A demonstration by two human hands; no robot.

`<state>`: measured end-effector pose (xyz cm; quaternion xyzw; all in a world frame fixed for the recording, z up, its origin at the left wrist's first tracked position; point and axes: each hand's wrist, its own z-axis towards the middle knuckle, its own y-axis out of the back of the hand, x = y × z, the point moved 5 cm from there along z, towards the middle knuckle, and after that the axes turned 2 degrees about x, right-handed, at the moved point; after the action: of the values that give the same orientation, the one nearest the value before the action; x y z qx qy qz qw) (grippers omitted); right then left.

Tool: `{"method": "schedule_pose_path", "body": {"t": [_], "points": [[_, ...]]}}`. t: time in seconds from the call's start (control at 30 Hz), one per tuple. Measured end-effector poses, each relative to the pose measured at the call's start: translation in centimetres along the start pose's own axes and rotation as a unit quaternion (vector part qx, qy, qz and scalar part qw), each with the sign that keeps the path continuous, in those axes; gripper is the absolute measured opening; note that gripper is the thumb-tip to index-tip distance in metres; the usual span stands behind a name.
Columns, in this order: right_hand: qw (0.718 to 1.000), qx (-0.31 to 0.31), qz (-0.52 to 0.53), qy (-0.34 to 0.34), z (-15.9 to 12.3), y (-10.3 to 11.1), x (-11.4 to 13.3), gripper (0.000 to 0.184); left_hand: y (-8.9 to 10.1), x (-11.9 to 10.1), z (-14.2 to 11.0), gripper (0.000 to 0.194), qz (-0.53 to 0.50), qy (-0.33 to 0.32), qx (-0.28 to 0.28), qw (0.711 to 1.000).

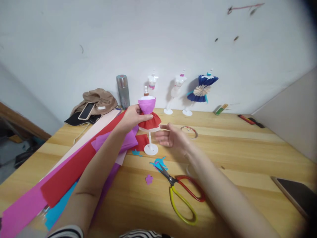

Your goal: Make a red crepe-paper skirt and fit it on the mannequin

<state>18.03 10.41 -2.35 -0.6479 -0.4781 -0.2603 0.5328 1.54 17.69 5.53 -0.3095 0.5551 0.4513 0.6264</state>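
A small white dress form [151, 150] stands upright on its round base in front of me. It wears a purple crepe-paper top [147, 105] and a red paper skirt [151, 122] with a white hem. My left hand [132, 116] grips it at the waist, thumb across the front and the other fingers partly hidden behind. Beside the skirt's right edge, my right hand [172, 135] is open with its fingers apart and nothing in them. Scissors [171, 180] with one red and one yellow handle lie below, their blades on blue paper scraps [160, 162].
Long coloured paper strips [66, 172] lie under my left arm. Along the wall stand a thermos [123, 92], two bare-looking dress forms [176, 87] and one in blue paper [201, 89]. A phone [86, 111] lies by brown cloth [99, 99]; a dark tablet-like object [294, 195] is at right.
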Motion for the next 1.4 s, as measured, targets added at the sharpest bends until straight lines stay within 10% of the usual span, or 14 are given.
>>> {"method": "schedule_pose_path", "body": {"t": [0.2, 1.4], "points": [[0.983, 0.034, 0.178, -0.007, 0.4, -1.7, -1.1, 0.02, 0.0, 0.7, 0.0, 0.036, -0.041, 0.009, -0.008, 0.999], [0.973, 0.031, 0.187, 0.134, 1.6, -0.5, -2.3, 0.019, -0.5, 1.0, 0.1, 0.039, -0.038, -0.017, -0.049, 0.998]]}}
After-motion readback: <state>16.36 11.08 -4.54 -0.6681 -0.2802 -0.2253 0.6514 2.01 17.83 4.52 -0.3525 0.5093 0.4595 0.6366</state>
